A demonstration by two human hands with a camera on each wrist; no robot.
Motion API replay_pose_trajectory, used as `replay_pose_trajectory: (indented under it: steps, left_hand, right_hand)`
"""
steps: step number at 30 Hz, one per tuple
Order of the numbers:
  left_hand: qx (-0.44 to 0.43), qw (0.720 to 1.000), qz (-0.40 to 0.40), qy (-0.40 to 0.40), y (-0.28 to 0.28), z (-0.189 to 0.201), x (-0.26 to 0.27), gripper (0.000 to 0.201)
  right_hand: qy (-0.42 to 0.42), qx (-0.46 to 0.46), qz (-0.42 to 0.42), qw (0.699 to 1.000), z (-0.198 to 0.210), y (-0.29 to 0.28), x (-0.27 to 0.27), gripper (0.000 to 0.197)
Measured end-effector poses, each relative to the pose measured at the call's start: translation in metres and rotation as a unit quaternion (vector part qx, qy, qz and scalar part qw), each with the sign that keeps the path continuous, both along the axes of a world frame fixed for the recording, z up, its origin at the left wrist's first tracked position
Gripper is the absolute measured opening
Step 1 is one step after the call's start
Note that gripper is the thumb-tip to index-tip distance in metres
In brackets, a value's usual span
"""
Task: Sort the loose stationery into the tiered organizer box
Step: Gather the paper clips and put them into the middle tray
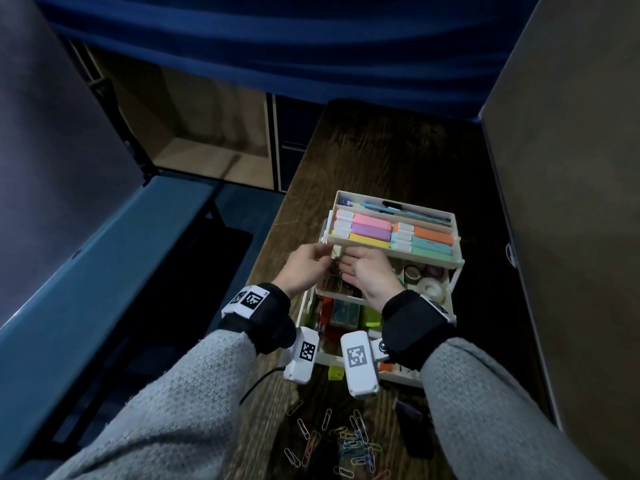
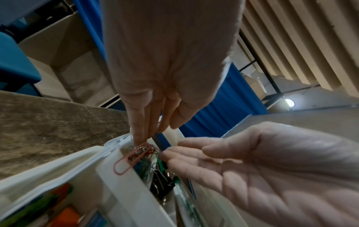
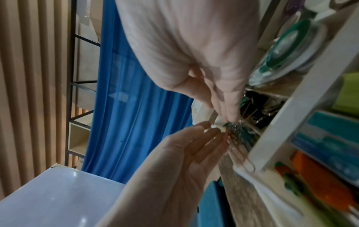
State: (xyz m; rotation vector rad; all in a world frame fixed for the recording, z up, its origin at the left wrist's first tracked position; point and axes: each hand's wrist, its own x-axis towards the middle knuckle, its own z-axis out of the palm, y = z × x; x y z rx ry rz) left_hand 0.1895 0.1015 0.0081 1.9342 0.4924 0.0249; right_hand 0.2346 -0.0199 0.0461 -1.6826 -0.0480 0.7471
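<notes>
Tiered organizer box (image 1: 446,271) sits mid-table (image 1: 381,161), three white tiers stepped back toward 12 o'clock. Top tier: pastel highlighters (image 1: 391,233), pens behind. Middle tier: tape rolls (image 1: 427,282) at 3 o'clock, clips at 9. Both hands meet over that clip compartment. Left hand (image 1: 306,265): fingers straight, tips down on a red paper clip (image 2: 134,158) hanging over the compartment wall. Right hand (image 1: 370,271): fingers loosely extended, palm open, holding nothing visible. Loose paper clips (image 1: 343,441) lie scattered at 6 o'clock, near the table edge.

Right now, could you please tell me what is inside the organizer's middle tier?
Middle tier: tape rolls right; paper clips and black binder clips left. Both hands and the top tier cover the rest.
</notes>
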Motion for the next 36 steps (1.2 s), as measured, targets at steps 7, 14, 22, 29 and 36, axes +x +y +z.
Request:
replay_pose_trajectory:
  steps: [7,14,22,29,36]
  left_hand:
    - [0.255,0.964,-0.022,-0.077,-0.007,-0.005,-0.017,0.014]
    - [0.269,0.96,-0.03,-0.072,-0.007,-0.016,-0.016,0.009]
    - [0.264,0.96,-0.04,-0.089,-0.004,-0.013,0.001,0.011]
    - [0.32,0.942,-0.024,-0.099,-0.005,-0.028,-0.017,0.017]
    - [0.385,0.917,-0.084,-0.071,0.004,-0.026,-0.026,0.03]
  right_hand:
    - [-0.365,-0.357,0.133,0.85,-0.026,-0.026,0.017,0.032]
    - [-0.444,-0.414,0.213,0.765,-0.038,-0.02,0.018,0.031]
    - [-0.465,-0.451,0.187,0.738,-0.036,0.003,0.027,0.018]
    - [-0.49,-0.42,0.176,0.744,-0.039,0.002,0.03,0.012]
    - [-0.548,-0.343,0.145,0.749,-0.039,-0.005,0.025,0.012]
